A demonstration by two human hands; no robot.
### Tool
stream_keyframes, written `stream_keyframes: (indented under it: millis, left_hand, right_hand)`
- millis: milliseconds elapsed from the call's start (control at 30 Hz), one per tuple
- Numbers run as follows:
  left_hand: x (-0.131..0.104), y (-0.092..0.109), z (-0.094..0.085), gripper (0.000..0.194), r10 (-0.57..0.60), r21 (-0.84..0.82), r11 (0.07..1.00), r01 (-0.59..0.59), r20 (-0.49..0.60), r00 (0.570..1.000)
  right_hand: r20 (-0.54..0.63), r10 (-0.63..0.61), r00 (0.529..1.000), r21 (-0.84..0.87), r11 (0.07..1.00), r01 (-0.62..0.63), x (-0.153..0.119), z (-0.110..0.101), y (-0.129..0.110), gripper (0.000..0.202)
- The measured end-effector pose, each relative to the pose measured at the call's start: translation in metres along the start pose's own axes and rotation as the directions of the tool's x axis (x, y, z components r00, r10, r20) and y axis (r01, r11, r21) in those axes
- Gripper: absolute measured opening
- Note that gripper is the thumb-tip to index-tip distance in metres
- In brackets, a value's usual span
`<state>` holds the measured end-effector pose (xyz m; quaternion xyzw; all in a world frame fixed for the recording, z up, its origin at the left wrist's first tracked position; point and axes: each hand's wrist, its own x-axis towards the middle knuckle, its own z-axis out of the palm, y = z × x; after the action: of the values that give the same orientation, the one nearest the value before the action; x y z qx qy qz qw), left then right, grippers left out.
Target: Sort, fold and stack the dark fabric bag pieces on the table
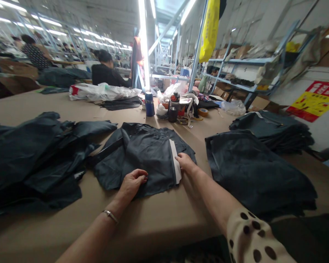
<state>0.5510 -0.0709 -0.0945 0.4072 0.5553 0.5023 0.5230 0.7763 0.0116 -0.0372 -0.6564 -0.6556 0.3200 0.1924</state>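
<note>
Because the dark cloth (150, 157) at twelve o'clock on the table (159, 219) looked light and limp, its seemingly stiffer white strip (176, 171) at three o'clock suited gripping, right hand (186, 163) fingers clamping it, left hand (131, 184) fingers bunched together.

No text readable: lettering on yellow bag (209, 31) and red-yellow wall poster (315, 101) too blurred.

Blue shelving (237, 60) (tube lights (144, 44) above)
</note>
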Motion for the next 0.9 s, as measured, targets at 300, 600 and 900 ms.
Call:
stream_keyframes:
  millis: [300,600,900]
  left_hand:
    - [-0.024,0.037,0.020,0.041,0.029,-0.086,0.996,-0.030,-0.018,0.999]
    - [-0.076,0.098,0.033,0.045,-0.041,-0.476,0.880,0.009,-0.057,0.998]
    - [-0.088,0.094,0.014,0.032,-0.079,-0.448,0.894,0.001,-0.155,0.985]
  right_hand:
    - [-0.112,-0.231,0.966,-0.074,0.972,0.224,-0.025,0.001,-0.024,0.021]
    - [-0.065,-0.577,0.814,-0.100,0.816,0.570,-0.099,0.023,-0.079,0.023]
    - [-0.057,-0.475,0.878,0.261,0.842,0.472,-0.114,0.017,-0.089,0.017]
